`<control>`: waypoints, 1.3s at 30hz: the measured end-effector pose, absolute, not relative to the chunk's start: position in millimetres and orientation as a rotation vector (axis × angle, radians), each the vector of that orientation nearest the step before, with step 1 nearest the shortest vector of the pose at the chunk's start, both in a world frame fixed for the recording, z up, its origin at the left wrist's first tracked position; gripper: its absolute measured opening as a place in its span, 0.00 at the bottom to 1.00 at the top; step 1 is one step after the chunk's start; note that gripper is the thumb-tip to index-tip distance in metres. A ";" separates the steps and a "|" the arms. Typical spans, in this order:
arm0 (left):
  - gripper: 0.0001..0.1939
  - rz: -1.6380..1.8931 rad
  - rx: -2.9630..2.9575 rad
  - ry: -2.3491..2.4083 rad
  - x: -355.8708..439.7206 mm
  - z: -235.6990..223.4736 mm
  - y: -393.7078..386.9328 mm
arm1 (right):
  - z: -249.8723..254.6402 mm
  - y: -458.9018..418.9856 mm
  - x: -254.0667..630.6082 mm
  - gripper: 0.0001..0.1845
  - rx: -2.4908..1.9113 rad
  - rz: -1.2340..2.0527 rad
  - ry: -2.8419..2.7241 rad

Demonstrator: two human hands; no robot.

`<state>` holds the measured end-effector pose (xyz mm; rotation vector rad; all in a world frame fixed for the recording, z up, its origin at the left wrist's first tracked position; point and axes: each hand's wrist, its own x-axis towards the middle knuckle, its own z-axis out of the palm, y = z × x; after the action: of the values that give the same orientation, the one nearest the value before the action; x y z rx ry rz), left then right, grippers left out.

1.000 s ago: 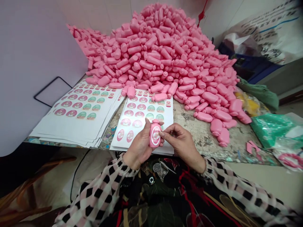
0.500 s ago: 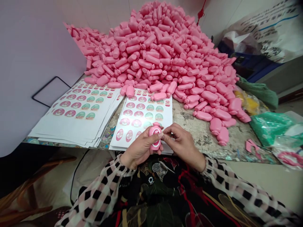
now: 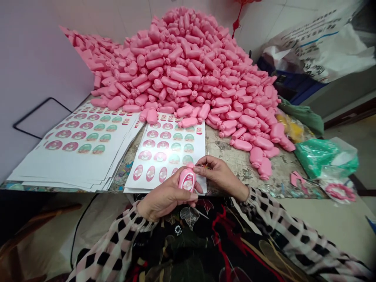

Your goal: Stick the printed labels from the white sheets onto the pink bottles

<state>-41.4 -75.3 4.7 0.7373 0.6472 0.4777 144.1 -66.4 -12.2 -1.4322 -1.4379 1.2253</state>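
Note:
A small pink bottle (image 3: 183,177) rests in my left hand (image 3: 164,196), tilted with its cap toward the far side. On its front is an oval pink and white label, and my left thumb lies across the label's lower end. My right hand (image 3: 221,174) has thumb and forefinger pinched together at the bottle's cap and shoulder. Just beyond both hands lies a sticker sheet (image 3: 173,150) with rows of pink and green labels. The fingers behind the bottle are partly hidden.
A large heap of pink bottles (image 3: 188,74) covers the back of the table. On the left is a stack of sticker sheets (image 3: 67,156) beside a black wire frame (image 3: 37,103). To the right lie a green package (image 3: 323,156) and pink scissors (image 3: 299,181).
The bottle now shows a different label, pink and white instead of red. My left thumb has moved down to its lower end, and my right fingertips have shifted to the cap end.

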 end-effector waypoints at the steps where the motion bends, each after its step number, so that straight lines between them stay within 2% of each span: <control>1: 0.27 0.496 0.742 0.649 -48.0 6.5 -75.8 | -12.9 -61.4 156.7 0.16 -1.498 1.111 -1.570; 4: 0.27 0.589 0.775 0.749 -77.6 13.2 -81.5 | -8.9 -44.6 202.6 0.13 -1.841 0.423 -1.982; 7: 0.27 0.671 0.776 0.998 -120.2 16.7 -96.8 | -2.4 -31.4 243.9 0.18 -2.276 -0.044 -2.097; 10: 0.26 0.667 0.765 1.308 -168.6 8.2 -119.8 | -1.9 -25.9 266.1 0.20 -2.475 -0.160 -2.196; 14: 0.31 0.494 0.879 1.707 -228.2 -23.6 -149.3 | -8.5 -26.5 272.3 0.19 -2.486 -0.233 -2.321; 18: 0.25 0.301 1.135 2.027 -259.6 -46.2 -158.6 | -10.7 -28.2 273.1 0.20 -2.479 -0.245 -2.341; 21: 0.24 0.261 1.244 1.906 -246.7 -33.5 -146.5 | -4.0 -30.0 266.2 0.22 -2.400 -0.108 -2.243; 23: 0.22 0.278 1.265 1.632 -220.9 -13.9 -132.7 | 2.8 -32.6 251.3 0.24 -2.225 0.174 -2.061; 25: 0.22 0.314 1.222 1.390 -187.2 5.4 -118.3 | 8.7 -37.4 226.6 0.25 -1.930 0.651 -1.803; 28: 0.24 0.413 1.085 1.187 -135.3 18.7 -101.3 | 12.1 -50.3 176.7 0.22 -1.480 1.555 -1.368; 30: 0.26 0.491 1.000 1.024 -106.0 15.5 -94.4 | 10.9 -62.5 142.1 0.22 -1.277 1.825 -1.118; 32: 0.26 0.599 0.897 0.875 -83.0 7.2 -91.0 | 8.8 -75.3 112.6 0.23 -1.144 1.900 -0.981; 34: 0.22 0.734 0.797 0.795 -67.2 -1.1 -90.2 | 7.7 -85.1 93.0 0.19 -1.077 1.892 -0.970; 36: 0.17 0.843 0.730 0.788 -59.3 -5.9 -90.6 | 7.5 -89.3 86.6 0.16 -1.031 1.833 -1.104; 39: 0.12 0.925 0.704 0.864 -61.2 -5.8 -90.3 | 5.6 -85.1 101.4 0.17 -1.123 1.673 -1.432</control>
<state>-61.2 -90.3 -5.8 0.7038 0.8636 0.9252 101.4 -85.1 5.6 -1.1231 -1.4323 1.6730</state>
